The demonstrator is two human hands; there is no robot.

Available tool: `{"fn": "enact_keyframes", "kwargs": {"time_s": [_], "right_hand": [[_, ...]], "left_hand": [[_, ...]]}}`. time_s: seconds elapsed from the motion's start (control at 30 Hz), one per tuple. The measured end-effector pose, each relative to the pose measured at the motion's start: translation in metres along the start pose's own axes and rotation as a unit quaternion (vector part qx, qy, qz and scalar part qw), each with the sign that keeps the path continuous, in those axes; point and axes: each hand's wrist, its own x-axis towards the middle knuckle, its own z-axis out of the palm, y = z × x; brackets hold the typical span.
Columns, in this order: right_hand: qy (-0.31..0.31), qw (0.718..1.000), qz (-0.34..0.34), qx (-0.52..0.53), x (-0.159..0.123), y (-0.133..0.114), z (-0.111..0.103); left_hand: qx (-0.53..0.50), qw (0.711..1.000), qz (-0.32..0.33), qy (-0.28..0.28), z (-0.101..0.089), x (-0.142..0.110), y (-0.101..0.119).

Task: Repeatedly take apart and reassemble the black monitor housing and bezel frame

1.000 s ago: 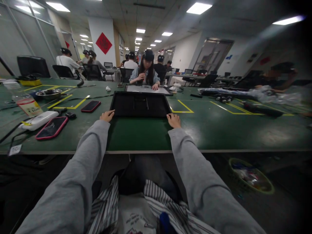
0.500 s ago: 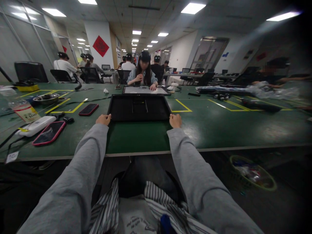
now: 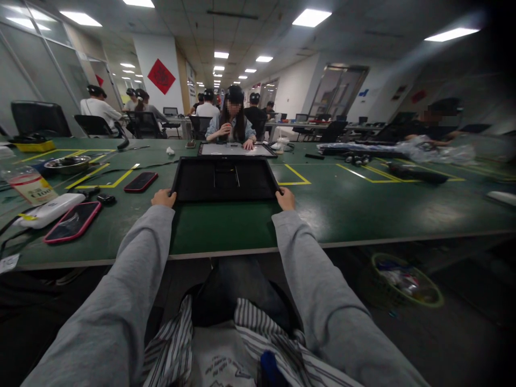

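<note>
A wide, black, rectangular panel (image 3: pixel 197 180) with a raised rim, like a monitor's back shell, is in front of me over the green table. At its near left corner my left hand (image 3: pixel 163 198) is closed on the rim. My right hand (image 3: pixel 286 199) is closed on the near right corner. The panel's near edge is low and its far edge rises a little; I cannot tell whether it touches the table. A recessed section with thin upright lines marks its middle. The undersides of both corners are hidden.
Across the table (image 3: pixel 226 231), a person sits behind a framed pale panel (image 3: pixel 237 151). Phones (image 3: pixel 141 182), a white power strip-like block (image 3: pixel 54 210), a bottle (image 3: pixel 30 185) and a metal bowl (image 3: pixel 68 164) lie left. Plastic-wrapped parts (image 3: pixel 363 149) lie right; a basket (image 3: pixel 407 285) stands below.
My view has turned slightly right, so the scene sits further left. Both hands stay on the panel's corners; the left fingers have shifted slightly around the rim.
</note>
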Motion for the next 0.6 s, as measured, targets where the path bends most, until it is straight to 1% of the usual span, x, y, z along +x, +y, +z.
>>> {"fn": "enact_keyframes", "kwargs": {"time_s": [0.13, 0.23, 0.33, 0.43, 0.6], "right_hand": [[0.004, 1.000, -0.002, 0.010, -0.0005, -0.0016, -0.0025], [0.016, 1.000, -0.010, 0.014, -0.0010, -0.0051, -0.0037], [0.041, 0.998, -0.028, 0.024, -0.0007, -0.0077, -0.0037], [0.052, 0.997, -0.042, 0.030, 0.0006, -0.0078, -0.0025], [0.036, 0.999, -0.019, 0.009, 0.0030, -0.0035, 0.0001]], "left_hand": [[-0.008, 0.998, 0.033, 0.050, -0.0036, -0.0065, 0.0048], [-0.017, 0.996, 0.042, 0.081, -0.0046, -0.0100, 0.0079], [-0.026, 0.993, 0.047, 0.105, -0.0040, -0.0103, 0.0086], [-0.030, 0.993, 0.043, 0.109, -0.0036, -0.0094, 0.0079], [-0.038, 0.997, 0.017, 0.071, -0.0038, -0.0096, 0.0069]]}}
